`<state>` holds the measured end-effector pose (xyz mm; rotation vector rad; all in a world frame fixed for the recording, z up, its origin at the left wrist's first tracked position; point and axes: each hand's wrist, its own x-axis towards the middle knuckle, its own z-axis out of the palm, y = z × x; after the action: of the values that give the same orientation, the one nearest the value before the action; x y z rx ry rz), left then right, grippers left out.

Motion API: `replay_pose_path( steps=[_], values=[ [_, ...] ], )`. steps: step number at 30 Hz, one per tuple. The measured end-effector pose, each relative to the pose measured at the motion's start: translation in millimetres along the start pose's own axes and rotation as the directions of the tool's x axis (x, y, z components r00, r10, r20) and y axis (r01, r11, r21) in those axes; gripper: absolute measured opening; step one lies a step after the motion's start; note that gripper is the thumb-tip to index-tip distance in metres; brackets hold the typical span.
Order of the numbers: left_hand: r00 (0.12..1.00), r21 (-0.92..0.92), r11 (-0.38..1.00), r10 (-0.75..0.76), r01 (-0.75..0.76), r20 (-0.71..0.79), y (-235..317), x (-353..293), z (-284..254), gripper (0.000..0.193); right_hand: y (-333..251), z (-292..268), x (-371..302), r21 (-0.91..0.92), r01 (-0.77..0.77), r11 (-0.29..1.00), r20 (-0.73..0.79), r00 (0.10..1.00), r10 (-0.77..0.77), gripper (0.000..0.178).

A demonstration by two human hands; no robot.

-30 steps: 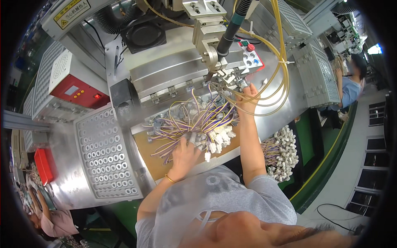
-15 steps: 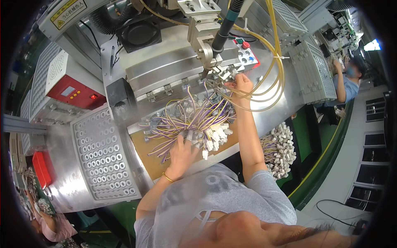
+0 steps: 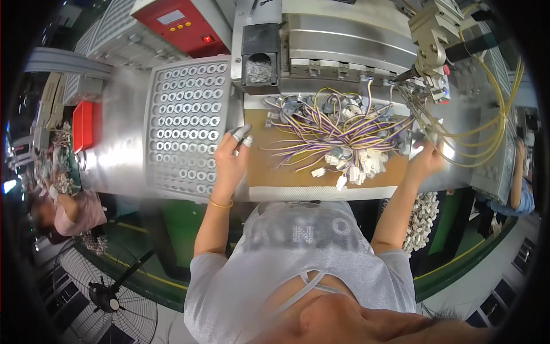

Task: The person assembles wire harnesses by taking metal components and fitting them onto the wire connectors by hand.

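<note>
Near the bench's [image 3: 120, 155] front edge, wire harnesses [image 3: 355, 136] lie between bent left fingers [image 3: 230, 141] and blurred right fingers [image 3: 428, 153]; whether either grips anything, I cannot tell.

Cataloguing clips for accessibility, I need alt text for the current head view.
A person's left hand is beside a tray of ring-shaped parts; the blurred right hand is right of tangled purple and yellow wires with white connectors. Behind the wires stands a metal machine.
</note>
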<state>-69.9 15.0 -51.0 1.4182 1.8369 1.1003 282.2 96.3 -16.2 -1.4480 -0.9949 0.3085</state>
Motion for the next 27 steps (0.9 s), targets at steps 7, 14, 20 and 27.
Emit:
replay_pose_path(
  steps=[7, 14, 20, 27],
  values=[
    [0.877, 0.473, 0.742, 0.446, -0.475, 0.181, -21, -18, 6, 0.034, -57, 66, -107, 0.265, 0.315, 0.911, 0.758, 0.516, -0.399, 0.011],
    [0.988, -0.049, 0.987, 0.156, -0.155, 0.022, 1, -26, -8, 0.027, -65, 102, -116, 0.245, 0.383, 0.891, 0.924, 0.185, -0.334, 0.014],
    [0.850, 0.205, 0.833, 0.527, -0.514, -0.009, 26, -20, -21, 0.025, -56, 99, -128, 0.335, 0.114, 0.935, 0.930, 0.119, -0.348, 0.010],
    [0.940, 0.402, 0.886, 0.310, -0.232, -0.141, -44, -31, -64, 0.034, -56, 111, -112, 0.391, 0.353, 0.850, 0.816, 0.295, -0.497, 0.005]
  ],
)
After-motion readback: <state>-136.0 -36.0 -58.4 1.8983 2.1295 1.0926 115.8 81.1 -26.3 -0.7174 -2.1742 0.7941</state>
